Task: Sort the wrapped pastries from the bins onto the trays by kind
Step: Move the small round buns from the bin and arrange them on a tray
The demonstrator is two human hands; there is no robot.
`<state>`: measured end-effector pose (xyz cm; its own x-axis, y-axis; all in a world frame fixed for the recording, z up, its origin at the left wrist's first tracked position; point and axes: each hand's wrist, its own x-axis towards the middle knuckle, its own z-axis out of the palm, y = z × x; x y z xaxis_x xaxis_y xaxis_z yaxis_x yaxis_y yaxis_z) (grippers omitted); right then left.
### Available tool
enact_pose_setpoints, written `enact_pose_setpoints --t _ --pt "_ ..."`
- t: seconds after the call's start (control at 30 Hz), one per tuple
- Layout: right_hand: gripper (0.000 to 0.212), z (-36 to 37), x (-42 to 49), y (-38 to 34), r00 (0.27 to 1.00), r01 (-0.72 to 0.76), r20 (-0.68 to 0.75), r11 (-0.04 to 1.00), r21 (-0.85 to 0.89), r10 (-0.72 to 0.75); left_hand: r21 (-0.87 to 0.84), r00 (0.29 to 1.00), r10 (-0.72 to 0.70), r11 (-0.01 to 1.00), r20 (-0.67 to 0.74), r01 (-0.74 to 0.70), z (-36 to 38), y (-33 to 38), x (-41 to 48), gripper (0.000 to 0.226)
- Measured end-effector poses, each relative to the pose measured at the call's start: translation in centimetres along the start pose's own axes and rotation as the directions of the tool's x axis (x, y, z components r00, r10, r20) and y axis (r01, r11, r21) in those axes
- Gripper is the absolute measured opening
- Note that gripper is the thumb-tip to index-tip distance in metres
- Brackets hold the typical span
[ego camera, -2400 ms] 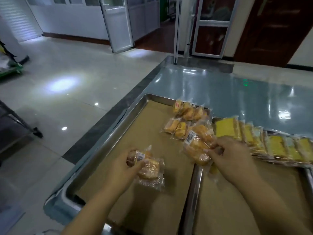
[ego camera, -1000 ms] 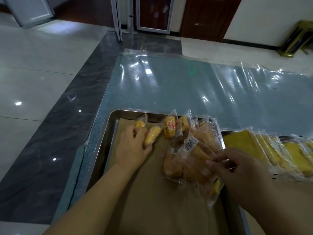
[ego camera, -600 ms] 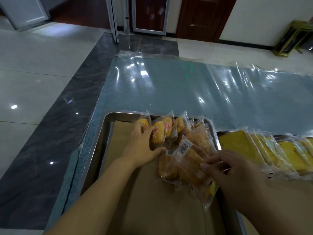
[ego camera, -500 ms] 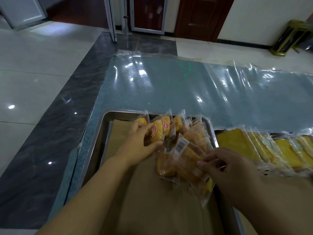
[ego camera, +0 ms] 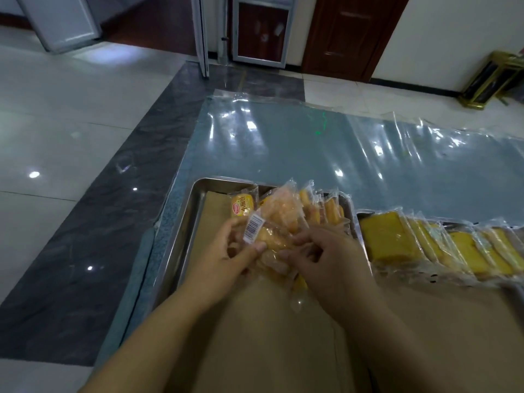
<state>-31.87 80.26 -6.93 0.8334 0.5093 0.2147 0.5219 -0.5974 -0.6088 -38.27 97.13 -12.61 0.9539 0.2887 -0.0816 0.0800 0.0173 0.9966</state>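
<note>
Wrapped pastries point(ego camera: 279, 222), bunch of several clear-film packets: held up between both hands, just above far half of left tray point(ego camera: 181, 222), not resting on it. Left hand point(ego camera: 226, 256): fingers curled, thumb pinching film beside barcode label point(ego camera: 253, 228). Right hand point(ego camera: 326, 259): fingers curled round bunch from right side and underneath, one packet end hanging below toward paper liner point(ego camera: 255, 336). Count in bunch: cannot tell, too blurred.

Laid along far end of left tray: row of small buns point(ego camera: 326, 211), on edge, touching one another. Red-logo bun point(ego camera: 242, 208) at left end of that row, just behind bunch. Right tray point(ego camera: 357, 219) just beside left one, holding yellow cake slices point(ego camera: 397, 239) overlapped in a row. Both trays on film-covered surface point(ego camera: 312, 143).

Handling, judged:
- Light, soft, easily squashed; likely to dent under a hard squeeze.
- Film glossy, slippery, crinkly; packets liable to slide against each other and drop out of bunch.
- Best taken one at a time, by crimped end seal or lightly across broad faces, thumb on one side, fingers on other.
- Better not gripped by label corner alone.
- Probably easiest peeled off top of bunch with left hand while right hand cradles the rest from below.
- Then set on edge against row with a light nudge to close gap, no pressing down.
</note>
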Motion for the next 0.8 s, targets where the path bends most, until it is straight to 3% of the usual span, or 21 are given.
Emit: enact_pose_setpoints --t 0.1,0.2,0.27,0.37,0.5,0.6,0.7,0.8 --pt "0.018 2.8 0.4 -0.8 0.998 0.021 -0.06 0.998 0.059 -0.018 0.172 0.967 0.094 0.984 -0.238 -0.053 -1.7 -0.6 0.1 0.048" --pt "0.019 5.6 0.8 -0.5 1.0 0.02 -0.003 0.994 0.109 -0.019 0.473 0.931 0.168 0.881 -0.323 0.005 -3.0 -1.9 1.3 0.031" --pt "0.018 7.1 0.7 0.5 0.987 -0.042 0.158 0.995 0.096 0.026 0.625 0.957 0.052 0.767 -0.285 0.144 -3.1 -3.2 1.7 0.029" --pt "0.022 8.0 0.3 2.2 0.961 -0.117 0.248 0.992 -0.038 0.123 0.614 0.964 -0.153 0.747 -0.216 0.255 -2.0 -5.5 1.2 0.048" --pt "0.019 7.2 0.3 3.2 0.972 -0.018 0.226 0.979 -0.201 0.064 0.617 0.96 -0.092 0.748 -0.265 0.242 -1.0 -6.9 0.5 0.067" --pt "0.037 7.0 0.2 3.4 0.967 0.01 0.25 0.982 -0.187 0.038 0.607 0.977 -0.014 0.782 -0.212 0.143 -1.3 -6.8 0.5 0.074" --pt "0.052 7.5 0.1 3.1 0.958 0.018 0.287 0.989 -0.147 0.025 0.724 0.997 0.04 0.689 -0.066 0.021 -1.6 -6.3 0.9 0.075" --pt "0.046 7.8 0.0 3.1 0.933 0.09 0.357 0.99 -0.113 -0.044 0.769 0.999 -0.045 0.639 -0.001 0.03 -1.8 -6.3 1.3 0.072"
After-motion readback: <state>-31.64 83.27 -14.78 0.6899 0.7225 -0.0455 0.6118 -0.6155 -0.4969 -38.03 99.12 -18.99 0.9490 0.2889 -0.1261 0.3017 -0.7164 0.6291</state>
